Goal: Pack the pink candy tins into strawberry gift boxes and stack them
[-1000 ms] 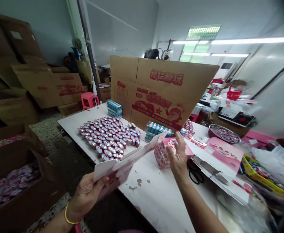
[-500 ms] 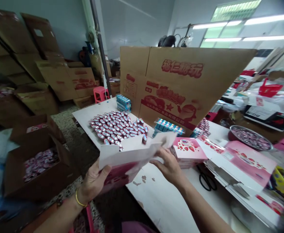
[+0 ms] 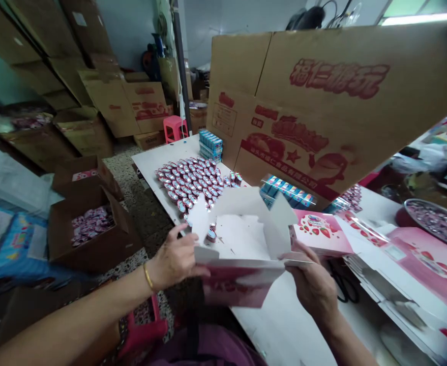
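Note:
A pink and white carton (image 3: 242, 284) is spread open between my hands, its white flaps raised and the tabletop showing through it. My left hand (image 3: 179, 256) pinches the carton's left side, a yellow bangle on its wrist. At the right corner my right hand (image 3: 309, 274) grips a flap. Many small foil-topped cups (image 3: 192, 183) stand in rows on the white table (image 3: 284, 320) behind the carton. One single cup (image 3: 211, 234) shows within the carton's outline. A pink strawberry box (image 3: 318, 231) lies just right of the carton.
Flat pink cartons (image 3: 425, 259) are stacked at the right, near a metal bowl (image 3: 437, 218) of cups. A large cardboard sheet (image 3: 322, 112) stands behind. Blue packs (image 3: 210, 145) sit beside it. An open box (image 3: 93, 254) of cups is on the floor left.
The carton, flattened and blurred before, is now opened out. Both hands have shifted to its two sides, and the view has turned lower and to the left.

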A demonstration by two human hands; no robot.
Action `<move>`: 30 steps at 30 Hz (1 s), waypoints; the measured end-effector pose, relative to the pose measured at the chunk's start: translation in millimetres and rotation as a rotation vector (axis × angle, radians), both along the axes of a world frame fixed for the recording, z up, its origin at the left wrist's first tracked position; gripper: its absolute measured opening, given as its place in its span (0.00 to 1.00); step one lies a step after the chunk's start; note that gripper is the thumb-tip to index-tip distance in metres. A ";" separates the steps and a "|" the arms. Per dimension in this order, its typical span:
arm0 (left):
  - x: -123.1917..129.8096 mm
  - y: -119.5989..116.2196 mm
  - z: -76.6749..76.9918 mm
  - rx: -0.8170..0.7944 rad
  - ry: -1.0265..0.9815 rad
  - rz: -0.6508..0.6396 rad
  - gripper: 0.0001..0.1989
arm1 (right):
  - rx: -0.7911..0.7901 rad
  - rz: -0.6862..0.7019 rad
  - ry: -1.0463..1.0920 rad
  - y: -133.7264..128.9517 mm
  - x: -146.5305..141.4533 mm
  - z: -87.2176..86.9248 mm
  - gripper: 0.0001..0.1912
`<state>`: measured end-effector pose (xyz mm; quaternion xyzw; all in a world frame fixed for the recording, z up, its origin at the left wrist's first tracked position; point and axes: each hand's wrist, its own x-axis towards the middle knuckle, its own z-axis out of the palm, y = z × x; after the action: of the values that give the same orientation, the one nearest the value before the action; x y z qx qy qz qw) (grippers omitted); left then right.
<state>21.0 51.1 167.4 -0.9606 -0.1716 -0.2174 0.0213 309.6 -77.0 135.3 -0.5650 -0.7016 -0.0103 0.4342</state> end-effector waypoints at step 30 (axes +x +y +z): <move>115.1 -51.2 -188.8 -0.566 0.427 0.193 0.49 | -1.040 0.008 -0.431 68.1 -35.5 -165.7 0.17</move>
<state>136.1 -0.1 -21.4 -0.9316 -0.3067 0.0473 -0.1895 274.1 -8.9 -30.3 -0.6872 -0.6892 0.2233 -0.0545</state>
